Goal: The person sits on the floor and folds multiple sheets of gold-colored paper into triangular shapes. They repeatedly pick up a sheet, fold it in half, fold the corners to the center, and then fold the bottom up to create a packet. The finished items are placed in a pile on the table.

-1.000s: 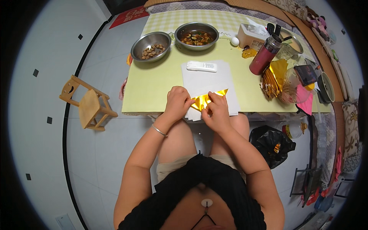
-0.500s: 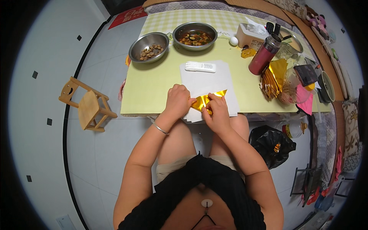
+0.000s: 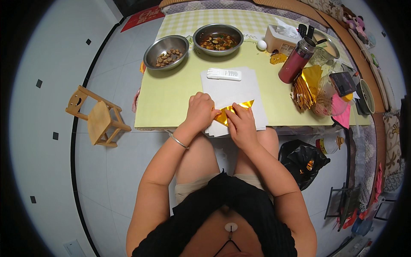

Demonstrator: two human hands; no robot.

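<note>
Gold foil (image 3: pixel 247 104) lies on white paper (image 3: pixel 233 91) near us; our left hand (image 3: pixel 199 112) pins its left end, while our right hand (image 3: pixel 242 125), fingers close together, has shifted to press flatter across it, apparently firming a crease.

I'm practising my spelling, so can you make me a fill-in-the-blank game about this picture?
1. Counting the left hand and the right hand, the number of hands touching the shiny gold sheet is ____.
2. The white device lies on sheets of white ____.
3. The little wooden chair stands to the ____ of the table in the picture.
4. The plastic bag on the floor is coloured ____.

Missing words: two; paper; left; black.
</note>
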